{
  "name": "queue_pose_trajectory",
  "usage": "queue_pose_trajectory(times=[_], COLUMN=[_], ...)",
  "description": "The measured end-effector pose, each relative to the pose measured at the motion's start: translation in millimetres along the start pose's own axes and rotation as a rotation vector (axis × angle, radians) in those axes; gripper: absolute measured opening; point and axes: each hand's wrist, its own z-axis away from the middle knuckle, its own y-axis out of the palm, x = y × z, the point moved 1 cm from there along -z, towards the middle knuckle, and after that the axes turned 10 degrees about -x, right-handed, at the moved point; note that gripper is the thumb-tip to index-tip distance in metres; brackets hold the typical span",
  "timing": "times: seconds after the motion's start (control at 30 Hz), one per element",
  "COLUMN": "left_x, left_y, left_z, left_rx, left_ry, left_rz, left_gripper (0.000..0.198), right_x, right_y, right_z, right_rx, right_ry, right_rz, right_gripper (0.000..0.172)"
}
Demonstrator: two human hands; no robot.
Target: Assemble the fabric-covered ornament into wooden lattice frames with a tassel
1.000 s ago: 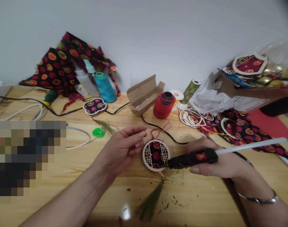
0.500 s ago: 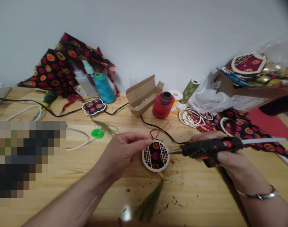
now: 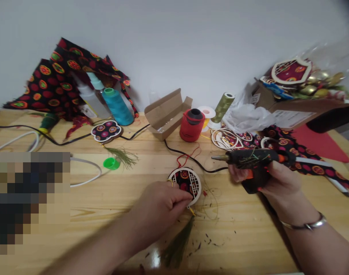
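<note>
On the wooden table lies a round ornament (image 3: 195,182) with a pale lattice frame over dark patterned fabric. A red cord loop (image 3: 182,157) is at its top, and a green tassel (image 3: 178,241) trails from its bottom. My left hand (image 3: 160,204) covers the ornament's left part, its thumb and fingers closed at the lower edge. My right hand (image 3: 281,185) grips a black hot glue gun (image 3: 249,158), a white glue stick protruding from its back. The gun's metal nozzle points left, apart from the ornament and up to its right.
Behind stand a blue thread cone (image 3: 118,107), an open cardboard box (image 3: 165,114), a red thread spool (image 3: 192,125) and an olive spool (image 3: 223,108). Left lie a flower-shaped ornament (image 3: 106,131) and a green cap (image 3: 111,164). A black cable (image 3: 188,157) crosses the table.
My left hand has moved from the ornament's top down to its lower edge. The glue gun has lifted away from the ornament's right rim, upward and to the right. The view has shifted slightly.
</note>
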Motion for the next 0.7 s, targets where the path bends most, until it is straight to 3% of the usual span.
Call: queue_pose_trajectory(times=[0.17, 0.37, 0.43, 0.57, 0.7], left_x=[-4, -8, -7, -3, -2], left_y=[-4.8, -11.2, -13.4, -14.6, -10.9], left_z=[1, -1, -2, -2, -2], left_rx=[0.020, -0.059, -0.095, -0.135, -0.093], left_ry=[-0.025, -0.242, -0.276, -0.205, -0.174], left_rz=[0.103, 0.284, 0.250, 0.071, -0.001], left_gripper=[0.028, 0.023, 0.015, 0.011, 0.012], right_x=[3, 7, 7, 5, 3], right_y=[3, 5, 5, 4, 2], right_z=[-1, 0, -1, -1, 0], right_rx=[-0.023, 0.005, 0.015, 0.013, 0.004], right_ry=[0.013, 0.050, 0.039, 0.034, 0.052], right_rz=[0.013, 0.005, -0.002, -0.011, -0.023], right_gripper=[0.036, 0.035, 0.036, 0.036, 0.034])
